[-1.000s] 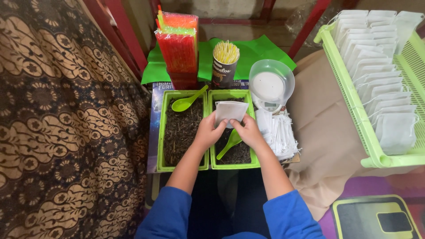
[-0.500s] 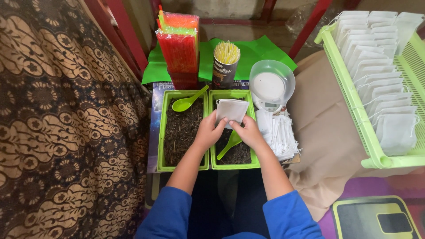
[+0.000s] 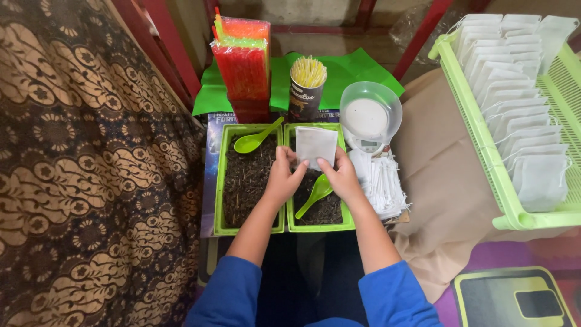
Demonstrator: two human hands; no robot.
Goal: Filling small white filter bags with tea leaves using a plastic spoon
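Note:
My left hand (image 3: 282, 177) and my right hand (image 3: 343, 177) together hold a small white paper pouch (image 3: 315, 145) upright over the right green tray (image 3: 321, 226). That tray holds dark dried leaves and a green plastic spoon (image 3: 315, 194) lying just under my right hand. Beside it on the left, a second green tray (image 3: 219, 200) of the same dark leaves carries another green spoon (image 3: 256, 138) at its far end. Both sleeves are blue.
A small scale with a clear bowl (image 3: 370, 115) stands behind the trays, with a pile of empty white pouches (image 3: 381, 181) beside it. A cup of yellow sticks (image 3: 307, 88) and bundled coloured straws (image 3: 243, 60) stand behind. Filled pouches line a green basket (image 3: 502, 181) at right. Patterned cloth (image 3: 78, 169) hangs at left.
The pouch has shifted slightly between my fingers; both hands stay over the right tray.

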